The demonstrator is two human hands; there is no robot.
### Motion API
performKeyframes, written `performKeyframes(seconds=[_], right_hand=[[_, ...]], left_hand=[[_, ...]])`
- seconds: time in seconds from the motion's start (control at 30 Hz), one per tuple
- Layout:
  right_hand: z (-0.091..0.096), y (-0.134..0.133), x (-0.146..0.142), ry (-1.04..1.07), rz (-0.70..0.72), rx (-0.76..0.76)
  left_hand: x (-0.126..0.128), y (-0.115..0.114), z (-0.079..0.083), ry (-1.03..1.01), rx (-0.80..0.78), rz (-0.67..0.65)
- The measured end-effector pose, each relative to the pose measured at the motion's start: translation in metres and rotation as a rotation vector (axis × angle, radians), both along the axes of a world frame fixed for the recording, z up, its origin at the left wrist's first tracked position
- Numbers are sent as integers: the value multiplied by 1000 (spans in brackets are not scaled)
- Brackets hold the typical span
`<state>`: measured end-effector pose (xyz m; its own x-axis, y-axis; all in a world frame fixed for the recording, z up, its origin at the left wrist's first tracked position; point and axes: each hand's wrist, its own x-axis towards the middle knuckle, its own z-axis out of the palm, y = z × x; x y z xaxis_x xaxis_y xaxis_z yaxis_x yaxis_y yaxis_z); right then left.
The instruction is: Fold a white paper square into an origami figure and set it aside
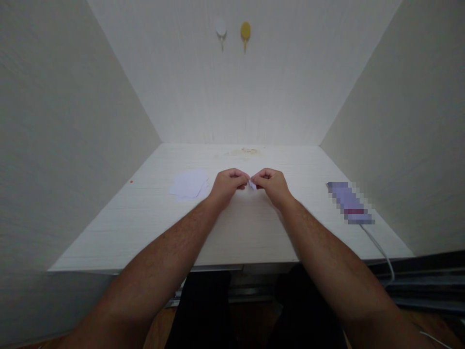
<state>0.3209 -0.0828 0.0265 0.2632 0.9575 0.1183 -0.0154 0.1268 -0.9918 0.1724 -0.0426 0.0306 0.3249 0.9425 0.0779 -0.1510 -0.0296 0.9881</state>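
Observation:
Both hands meet over the middle of the white desk, fingertips nearly touching. Between them is a small piece of white paper point(253, 185), mostly covered by the fingers. My left hand point(231, 183) is closed in a pinch at the paper's left side. From the right, my right hand point(269, 181) pinches it between thumb and forefinger. Whether the paper is folded or torn, I cannot tell. A loose pile of white paper sheets point(191, 184) lies flat on the desk, left of my left hand.
The white desk point(250, 232) is boxed in by side panels and a back wall. A blurred-out phone-like device point(348, 201) lies at the right, with a white cable point(379, 248) running over the front edge. Two hooks, white point(221, 27) and yellow point(245, 30), are on the wall.

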Motion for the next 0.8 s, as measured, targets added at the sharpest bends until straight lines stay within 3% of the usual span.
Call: performKeyframes(seconds=[0.2,0.5,0.8], right_hand=[[0,0,0,152,59,-101],[0,0,0,51,57,-73],[4,-2,-2,128,120,-124]], left_hand=[[1,-1,2,65,-77,-30],[-1,3,-2,245,113,-27],[-3,4,-3,215,120,-39]])
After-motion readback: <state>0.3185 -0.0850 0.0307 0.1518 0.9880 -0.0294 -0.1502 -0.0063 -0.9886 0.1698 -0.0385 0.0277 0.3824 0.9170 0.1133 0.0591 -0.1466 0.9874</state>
